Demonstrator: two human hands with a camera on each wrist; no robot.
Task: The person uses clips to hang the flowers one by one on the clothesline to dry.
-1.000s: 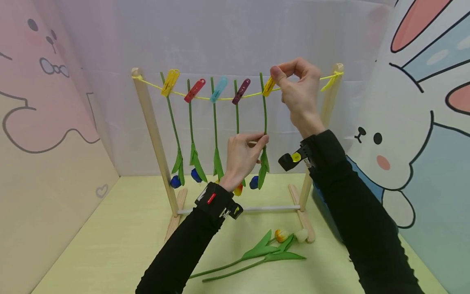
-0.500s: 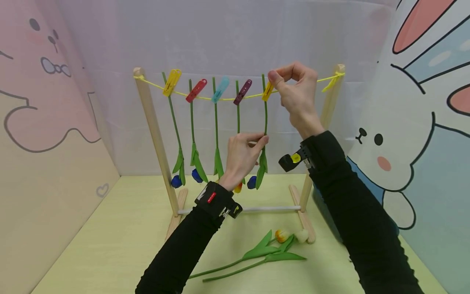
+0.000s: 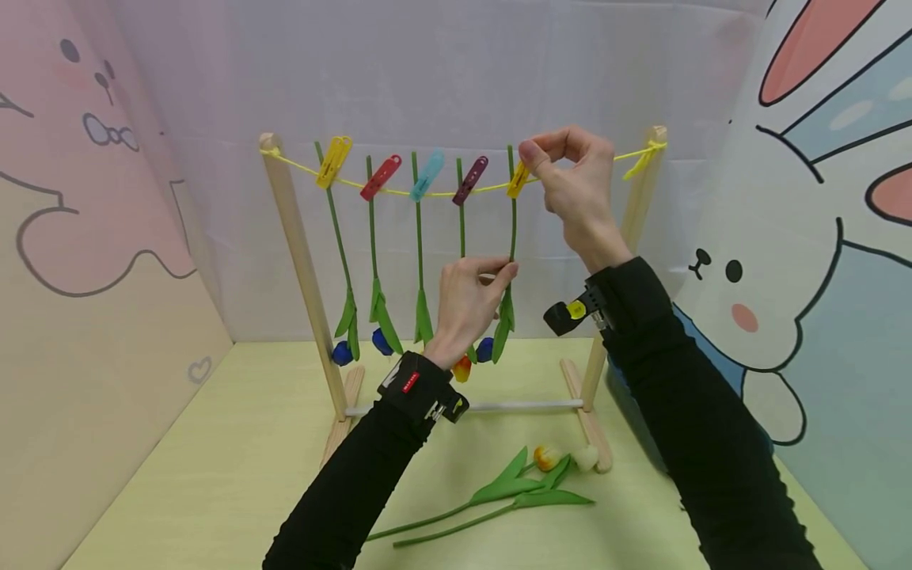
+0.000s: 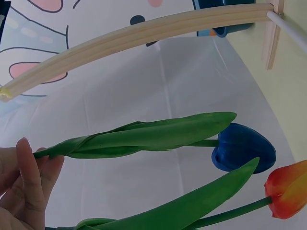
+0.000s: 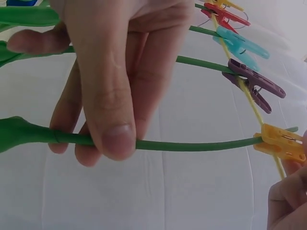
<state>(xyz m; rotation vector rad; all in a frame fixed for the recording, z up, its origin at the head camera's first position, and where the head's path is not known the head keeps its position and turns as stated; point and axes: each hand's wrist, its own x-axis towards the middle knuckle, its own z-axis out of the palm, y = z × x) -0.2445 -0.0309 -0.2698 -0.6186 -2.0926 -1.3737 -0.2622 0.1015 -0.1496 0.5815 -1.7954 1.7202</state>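
A blue tulip (image 4: pixel 247 148) hangs head down, its green leaves above the bloom. My left hand (image 3: pixel 470 297) pinches its stem (image 5: pixel 192 146) just above the leaves. Up at the yellow string (image 3: pixel 492 188), my right hand (image 3: pixel 580 182) pinches the handle end of a yellow clothespin (image 3: pixel 518 180). In the right wrist view, that pin's jaws are at both the string and the stem, whose tip sticks out beyond. Further left, a purple clothespin (image 3: pixel 470 180), a light blue clothespin (image 3: pixel 427 175), a red clothespin (image 3: pixel 381 176) and another yellow clothespin (image 3: pixel 333 161) hold tulips on the string.
The string is tied between two wooden posts (image 3: pixel 295 261) joined low down by a white rod (image 3: pixel 527 406). On the table lie a yellow-orange tulip (image 3: pixel 546 457) and a white tulip (image 3: pixel 586 457). A dark blue container (image 4: pixel 225 21) stands beyond the right post.
My right hand has moved slightly down and left with the yellow clothespin, which now overlaps the stem more. The blue bloom has swung a little left. My left hand keeps its pinch.
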